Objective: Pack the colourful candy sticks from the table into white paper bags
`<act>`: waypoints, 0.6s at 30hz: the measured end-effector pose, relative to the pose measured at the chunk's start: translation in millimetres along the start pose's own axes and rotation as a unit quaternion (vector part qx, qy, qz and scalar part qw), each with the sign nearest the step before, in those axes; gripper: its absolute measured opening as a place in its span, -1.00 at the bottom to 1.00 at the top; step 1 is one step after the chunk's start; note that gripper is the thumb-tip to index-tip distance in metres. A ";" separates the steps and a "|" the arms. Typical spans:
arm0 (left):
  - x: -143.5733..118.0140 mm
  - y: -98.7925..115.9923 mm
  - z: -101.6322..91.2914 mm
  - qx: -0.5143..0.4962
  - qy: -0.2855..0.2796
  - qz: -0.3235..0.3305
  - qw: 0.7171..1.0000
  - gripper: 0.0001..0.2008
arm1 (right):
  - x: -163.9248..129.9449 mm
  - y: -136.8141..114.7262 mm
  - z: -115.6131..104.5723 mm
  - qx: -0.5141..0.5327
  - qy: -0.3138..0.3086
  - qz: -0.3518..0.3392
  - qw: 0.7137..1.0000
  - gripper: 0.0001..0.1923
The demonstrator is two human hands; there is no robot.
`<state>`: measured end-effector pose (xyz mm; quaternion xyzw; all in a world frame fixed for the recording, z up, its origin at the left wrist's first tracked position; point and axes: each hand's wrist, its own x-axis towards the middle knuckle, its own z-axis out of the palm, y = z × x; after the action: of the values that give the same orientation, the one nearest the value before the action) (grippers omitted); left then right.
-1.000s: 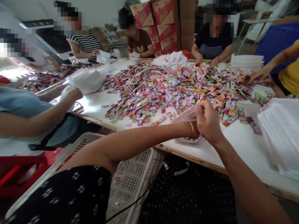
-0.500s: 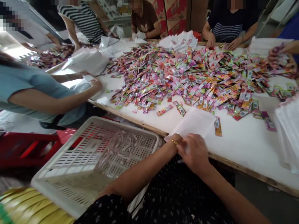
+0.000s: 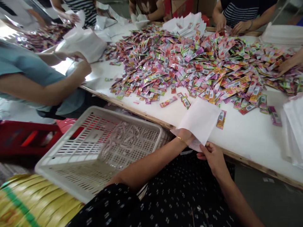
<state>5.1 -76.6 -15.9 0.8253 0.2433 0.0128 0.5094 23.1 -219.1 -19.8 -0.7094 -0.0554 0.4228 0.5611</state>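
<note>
Hands (image 3: 214, 156) parted since; both seemingly pinch white bag (image 3: 200, 121).

White table (image 3: 239, 138), sachet heap (image 3: 201, 69), white bags (image 3: 201, 118)

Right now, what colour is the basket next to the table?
The basket is white, a slotted plastic one; the head view shows it clearly.

The head-worn camera looks forward and down, close over the white table (image 3: 241, 135) edge.
</note>
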 end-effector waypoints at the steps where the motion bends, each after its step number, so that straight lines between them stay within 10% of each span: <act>1: -8.6 -2.3 1.3 -0.059 0.034 -0.013 0.998 -0.73 | -1.5 1.9 -3.8 -0.001 -0.003 0.006 1.000 -0.45; 7: -35.1 -18.1 13.3 -0.434 0.154 -0.084 0.884 -0.83 | -5.4 12.7 -12.3 0.013 -0.012 0.004 1.000 -0.49; 13: -15.6 -13.5 19.3 -0.318 0.090 -0.110 0.937 -0.62 | -6.2 7.5 -15.0 0.026 0.014 0.008 1.000 -0.49; 18: -59.2 -11.2 9.3 -0.144 0.018 0.054 0.988 -0.82 | -10.6 0.0 -23.6 0.035 0.025 0.027 0.999 -0.54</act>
<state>-49.0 -104.8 -16.4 0.7549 0.2031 0.0904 0.6170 32.0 -242.6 -13.7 -0.7012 -0.0072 0.4216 0.5749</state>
